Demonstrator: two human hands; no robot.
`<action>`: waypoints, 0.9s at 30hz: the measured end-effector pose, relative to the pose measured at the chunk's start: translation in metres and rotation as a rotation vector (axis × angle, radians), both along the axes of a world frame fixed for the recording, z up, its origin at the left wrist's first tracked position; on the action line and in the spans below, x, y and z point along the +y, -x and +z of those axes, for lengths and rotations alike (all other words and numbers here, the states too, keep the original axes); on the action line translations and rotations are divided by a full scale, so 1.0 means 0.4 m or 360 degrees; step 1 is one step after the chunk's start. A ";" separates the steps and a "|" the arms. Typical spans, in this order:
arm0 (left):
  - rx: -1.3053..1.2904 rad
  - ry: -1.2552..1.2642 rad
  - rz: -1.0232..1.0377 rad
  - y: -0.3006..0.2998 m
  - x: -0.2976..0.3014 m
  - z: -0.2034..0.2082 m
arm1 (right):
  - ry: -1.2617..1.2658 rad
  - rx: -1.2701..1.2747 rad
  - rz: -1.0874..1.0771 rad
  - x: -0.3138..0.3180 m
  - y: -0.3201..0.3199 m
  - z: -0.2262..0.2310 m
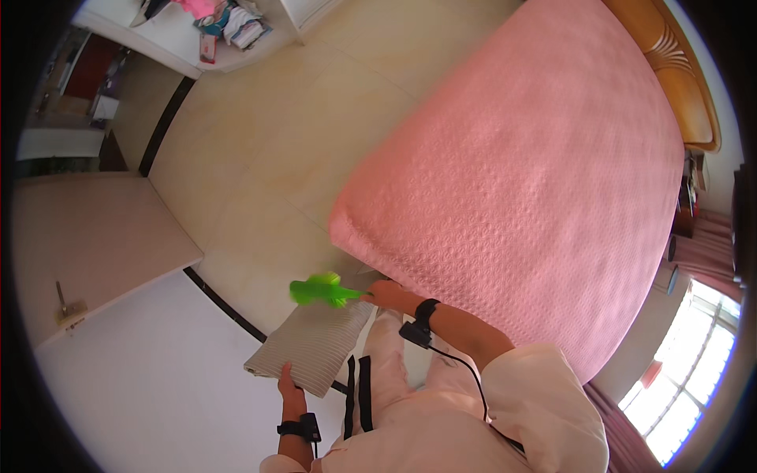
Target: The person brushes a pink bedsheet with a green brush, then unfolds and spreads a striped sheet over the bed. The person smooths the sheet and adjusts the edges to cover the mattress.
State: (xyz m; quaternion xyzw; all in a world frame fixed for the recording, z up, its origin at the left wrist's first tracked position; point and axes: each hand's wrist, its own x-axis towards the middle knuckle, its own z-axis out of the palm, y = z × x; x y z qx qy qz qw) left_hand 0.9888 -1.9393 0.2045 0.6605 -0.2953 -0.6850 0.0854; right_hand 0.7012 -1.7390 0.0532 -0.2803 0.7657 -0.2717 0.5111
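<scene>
My left hand (289,385) is closed on the lower edge of a grey-beige striped pillow (314,347), which hangs tilted in front of my legs. My right hand (386,294), at the foot corner of the bed, grips the narrow end of a bright green thing (319,290). Its wide, lobed head points left, over the pillow's upper edge. Motion blur hides its exact kind, and I cannot tell whether it touches the pillow. Both wrists wear black straps with small boxes.
A large bed with a pink quilted cover (505,189) fills the right side, its wooden headboard (674,67) beyond. To the left stands a door (102,244) with a handle. A white shelf (162,39) at the top left holds clothes and small items. Tiled floor (260,150) lies between.
</scene>
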 end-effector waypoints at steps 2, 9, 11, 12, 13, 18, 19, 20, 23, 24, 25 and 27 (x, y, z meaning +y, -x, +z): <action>-0.0036 0.0023 0.0057 -0.008 0.013 -0.010 | -0.0029 -0.0092 -0.0082 -0.007 0.018 0.055; -0.0275 0.0535 -0.0240 0.068 0.005 0.020 | -0.0179 0.0162 -0.1386 0.313 0.330 0.176; -0.0170 0.0595 -0.0323 0.109 -0.037 0.105 | -0.0275 0.0149 -0.1678 0.435 0.362 0.230; -0.0117 0.0639 -0.0369 0.125 -0.059 0.162 | -0.0286 0.0062 -0.1820 0.492 0.365 0.254; -0.0056 0.0656 -0.0393 0.139 -0.082 0.226 | -0.0289 0.0122 -0.1887 0.545 0.357 0.276; 0.0108 0.0940 -0.0829 0.231 -0.130 0.574 | -0.0341 0.0051 -0.2148 0.758 0.231 0.339; 0.0112 0.1027 -0.0921 0.260 -0.128 0.638 | -0.0295 0.0063 -0.2164 0.792 0.195 0.346; 0.0129 0.1107 -0.1053 0.292 -0.121 0.700 | -0.0306 0.0050 -0.2191 0.825 0.154 0.355; 0.0295 0.1394 -0.1390 0.408 -0.067 0.848 | -0.0256 -0.0011 -0.2286 0.910 0.035 0.382; 0.0393 0.1538 -0.1483 0.458 -0.037 0.884 | -0.0240 -0.0048 -0.2320 0.941 -0.007 0.394; 0.0493 0.1592 -0.1594 0.507 0.001 0.917 | -0.0267 -0.0030 -0.2378 0.964 -0.043 0.400; 0.0628 0.1639 -0.1787 0.597 0.084 0.976 | -0.0136 -0.0040 -0.2522 1.016 -0.115 0.425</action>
